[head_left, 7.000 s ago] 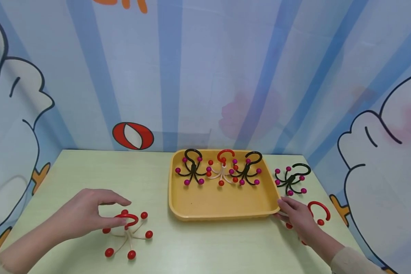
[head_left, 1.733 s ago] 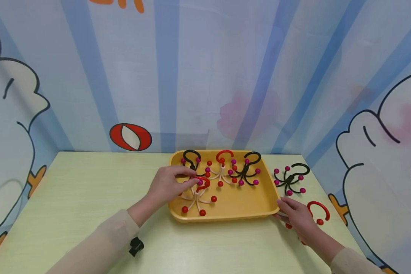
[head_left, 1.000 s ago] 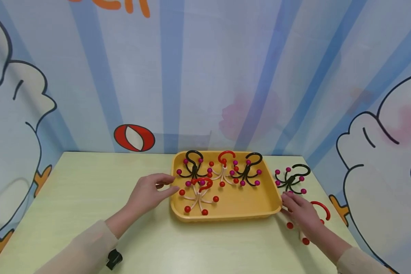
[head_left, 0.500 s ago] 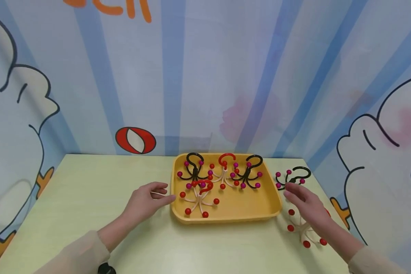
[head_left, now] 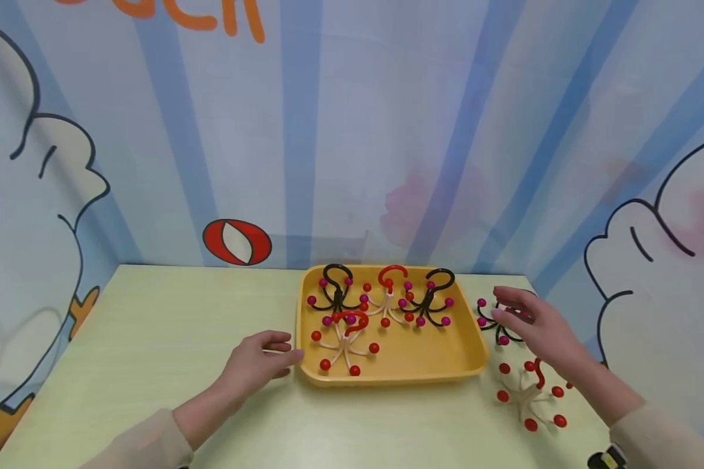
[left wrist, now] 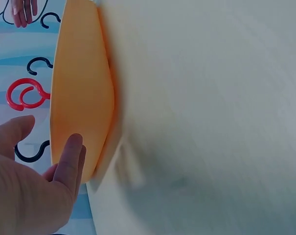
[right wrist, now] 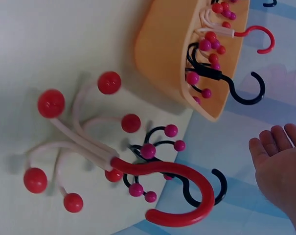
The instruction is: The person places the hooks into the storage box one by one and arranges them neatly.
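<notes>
My left hand [head_left: 252, 365] is at the left wall of the yellow tray [head_left: 410, 358], fingers loosely bent, thumb tip at the rim; contact is hard to tell. Inside the tray stand a black octopus-shaped hook [head_left: 337, 298] with magenta ball tips, a similar black one [head_left: 427, 301], and two white-legged ones with red hooks, one behind [head_left: 388, 301] and one in front [head_left: 346, 342]. To the tray's right, my right hand [head_left: 540, 332] hovers by another black octopus-shaped hook [right wrist: 221, 188], partly covering it in the head view; the right wrist view shows them apart.
A white-legged octopus-shaped hook [head_left: 526, 397] with red ball tips stands on the pale table [head_left: 211, 299] nearer my right forearm. Behind the table hangs a blue striped cartoon backdrop [head_left: 352, 130]. A black device [head_left: 607, 458] shows at my right sleeve.
My left hand carried a white-legged octopus-shaped hook into the tray's front left, released it and drew back to the left rim. My right hand left the tray's right corner and rose toward the black one.
</notes>
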`<state>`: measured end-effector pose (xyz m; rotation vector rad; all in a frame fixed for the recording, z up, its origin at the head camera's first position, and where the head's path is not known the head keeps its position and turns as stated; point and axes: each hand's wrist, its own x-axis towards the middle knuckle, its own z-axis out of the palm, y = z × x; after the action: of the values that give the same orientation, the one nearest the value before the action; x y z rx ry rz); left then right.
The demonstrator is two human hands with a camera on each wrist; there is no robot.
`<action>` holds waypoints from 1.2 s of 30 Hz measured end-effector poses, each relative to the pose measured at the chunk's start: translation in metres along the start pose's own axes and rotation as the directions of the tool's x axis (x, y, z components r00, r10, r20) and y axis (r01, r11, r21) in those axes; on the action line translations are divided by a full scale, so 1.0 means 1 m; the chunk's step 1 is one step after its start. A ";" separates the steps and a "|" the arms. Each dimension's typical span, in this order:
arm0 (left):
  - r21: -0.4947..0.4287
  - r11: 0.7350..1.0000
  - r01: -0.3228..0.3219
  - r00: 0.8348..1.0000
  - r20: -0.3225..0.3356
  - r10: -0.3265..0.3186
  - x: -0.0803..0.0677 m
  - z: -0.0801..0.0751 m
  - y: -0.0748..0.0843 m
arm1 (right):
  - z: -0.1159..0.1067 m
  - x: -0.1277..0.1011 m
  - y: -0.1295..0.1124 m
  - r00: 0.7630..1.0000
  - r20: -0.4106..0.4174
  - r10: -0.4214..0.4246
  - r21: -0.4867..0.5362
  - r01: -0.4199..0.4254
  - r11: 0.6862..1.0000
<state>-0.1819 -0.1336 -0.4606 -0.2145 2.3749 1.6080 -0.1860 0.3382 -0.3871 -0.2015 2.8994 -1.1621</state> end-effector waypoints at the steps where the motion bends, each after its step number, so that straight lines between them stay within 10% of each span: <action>1: -0.019 1.000 0.013 1.000 0.001 -0.013 0.000 0.001 -0.001 | -0.003 0.002 0.001 1.000 0.003 -0.008 -0.006 0.008 1.000; 36: -0.194 0.976 0.099 0.995 0.013 -0.098 -0.003 0.024 -0.004 | -0.048 0.035 0.048 0.999 -0.022 0.036 -0.198 -0.040 0.979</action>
<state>-0.1746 -0.1127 -0.4718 -0.3613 2.1663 1.7904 -0.2294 0.4008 -0.3840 -0.1370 3.0187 -0.8729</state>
